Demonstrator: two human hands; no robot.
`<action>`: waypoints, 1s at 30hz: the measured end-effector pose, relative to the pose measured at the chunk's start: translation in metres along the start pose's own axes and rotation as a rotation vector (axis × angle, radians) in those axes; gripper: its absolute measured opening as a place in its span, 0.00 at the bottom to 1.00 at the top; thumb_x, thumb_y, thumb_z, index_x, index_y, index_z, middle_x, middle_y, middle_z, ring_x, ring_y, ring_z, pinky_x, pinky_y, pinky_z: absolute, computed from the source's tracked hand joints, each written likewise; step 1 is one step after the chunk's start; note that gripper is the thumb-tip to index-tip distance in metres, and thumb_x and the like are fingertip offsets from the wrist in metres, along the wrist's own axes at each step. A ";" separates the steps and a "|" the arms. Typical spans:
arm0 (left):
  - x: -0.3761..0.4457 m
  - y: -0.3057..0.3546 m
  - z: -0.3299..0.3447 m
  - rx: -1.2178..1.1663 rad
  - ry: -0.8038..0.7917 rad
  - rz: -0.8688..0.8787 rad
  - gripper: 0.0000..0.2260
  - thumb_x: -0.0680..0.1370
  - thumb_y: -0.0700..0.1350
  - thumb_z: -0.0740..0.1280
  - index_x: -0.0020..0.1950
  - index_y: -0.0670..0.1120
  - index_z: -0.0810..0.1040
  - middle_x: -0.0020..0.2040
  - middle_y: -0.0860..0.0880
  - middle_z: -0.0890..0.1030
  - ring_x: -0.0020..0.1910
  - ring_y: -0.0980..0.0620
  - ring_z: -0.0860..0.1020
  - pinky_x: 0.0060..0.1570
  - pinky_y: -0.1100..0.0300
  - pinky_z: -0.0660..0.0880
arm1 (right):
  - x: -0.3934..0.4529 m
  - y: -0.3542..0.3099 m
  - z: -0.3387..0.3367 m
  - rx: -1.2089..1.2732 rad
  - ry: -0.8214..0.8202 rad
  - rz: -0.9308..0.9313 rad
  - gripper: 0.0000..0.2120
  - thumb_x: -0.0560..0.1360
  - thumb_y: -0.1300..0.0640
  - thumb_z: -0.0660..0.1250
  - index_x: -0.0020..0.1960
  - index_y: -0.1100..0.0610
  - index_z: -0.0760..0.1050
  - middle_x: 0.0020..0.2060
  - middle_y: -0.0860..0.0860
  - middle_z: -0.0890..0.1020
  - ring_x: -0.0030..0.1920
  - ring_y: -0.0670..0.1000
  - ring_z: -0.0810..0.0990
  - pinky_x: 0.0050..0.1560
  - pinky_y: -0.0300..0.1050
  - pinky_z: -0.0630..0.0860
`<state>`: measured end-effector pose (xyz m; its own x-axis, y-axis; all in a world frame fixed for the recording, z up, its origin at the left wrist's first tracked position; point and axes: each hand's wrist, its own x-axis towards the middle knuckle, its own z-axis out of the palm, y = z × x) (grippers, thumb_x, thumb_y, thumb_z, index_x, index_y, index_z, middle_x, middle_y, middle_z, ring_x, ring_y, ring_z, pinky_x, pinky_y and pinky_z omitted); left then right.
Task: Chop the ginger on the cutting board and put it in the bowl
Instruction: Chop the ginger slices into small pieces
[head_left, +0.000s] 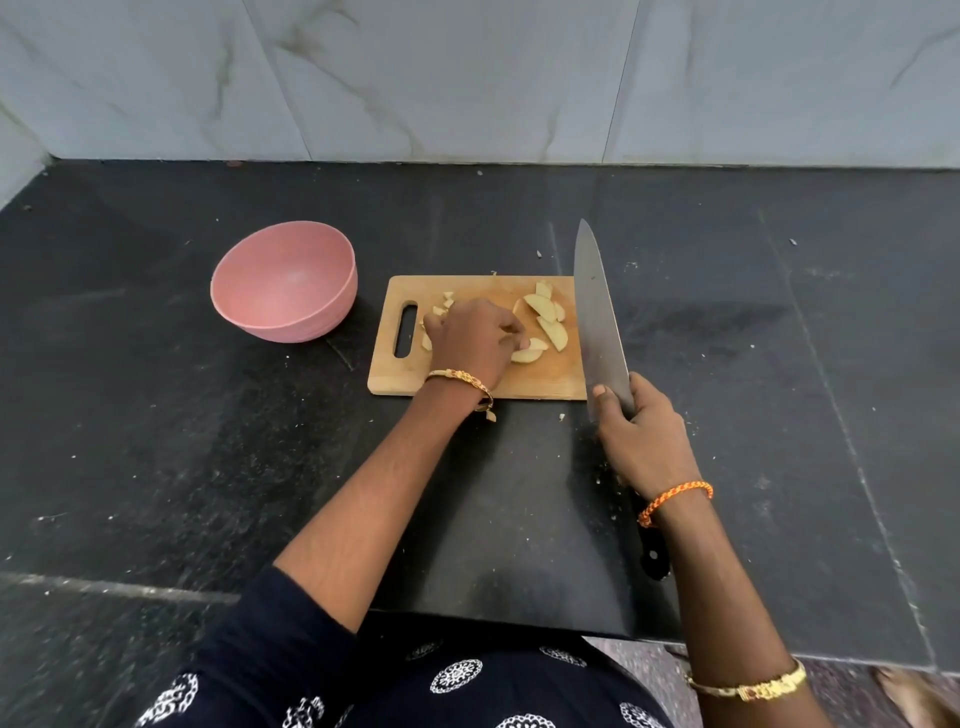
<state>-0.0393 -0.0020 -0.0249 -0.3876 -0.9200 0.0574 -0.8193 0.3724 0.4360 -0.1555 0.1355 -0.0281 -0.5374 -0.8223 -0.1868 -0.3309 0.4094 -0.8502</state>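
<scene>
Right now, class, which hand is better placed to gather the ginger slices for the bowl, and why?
Left. The left hand already rests on the ginger slices, on the side nearest the pink bowl. The right hand grips the knife.

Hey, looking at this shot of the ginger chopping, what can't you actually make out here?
Head view, the only one:
- Ginger pieces under the left hand: the hand covers them, so their number and whether the fingers pinch one is unclear.
- Knife handle: mostly hidden by the right hand and wrist.
- Cutting board right edge: hidden behind the blade.
- Bowl near inner wall: hidden by its rim.
</scene>
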 end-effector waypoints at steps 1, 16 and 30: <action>0.000 0.000 0.000 0.072 -0.046 0.037 0.12 0.72 0.53 0.70 0.54 0.53 0.81 0.56 0.53 0.79 0.59 0.50 0.72 0.56 0.51 0.58 | 0.000 0.000 0.000 0.002 0.002 -0.002 0.09 0.79 0.54 0.59 0.43 0.57 0.71 0.31 0.44 0.74 0.34 0.45 0.72 0.31 0.40 0.66; 0.019 0.011 -0.008 0.411 -0.220 0.253 0.13 0.76 0.56 0.65 0.51 0.50 0.83 0.48 0.50 0.82 0.52 0.49 0.75 0.55 0.51 0.60 | 0.004 0.000 -0.002 0.024 -0.024 -0.030 0.06 0.79 0.54 0.60 0.43 0.51 0.70 0.33 0.43 0.74 0.35 0.45 0.73 0.33 0.39 0.67; -0.001 -0.004 -0.008 0.403 -0.117 0.389 0.12 0.80 0.51 0.59 0.53 0.50 0.81 0.51 0.51 0.79 0.54 0.50 0.72 0.54 0.51 0.60 | 0.001 -0.005 -0.005 -0.001 -0.030 -0.006 0.09 0.79 0.54 0.60 0.39 0.51 0.69 0.32 0.45 0.73 0.32 0.43 0.71 0.30 0.36 0.64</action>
<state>-0.0325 -0.0034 -0.0197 -0.7181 -0.6951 0.0351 -0.6947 0.7189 0.0242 -0.1582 0.1347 -0.0218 -0.5122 -0.8361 -0.1964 -0.3349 0.4050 -0.8508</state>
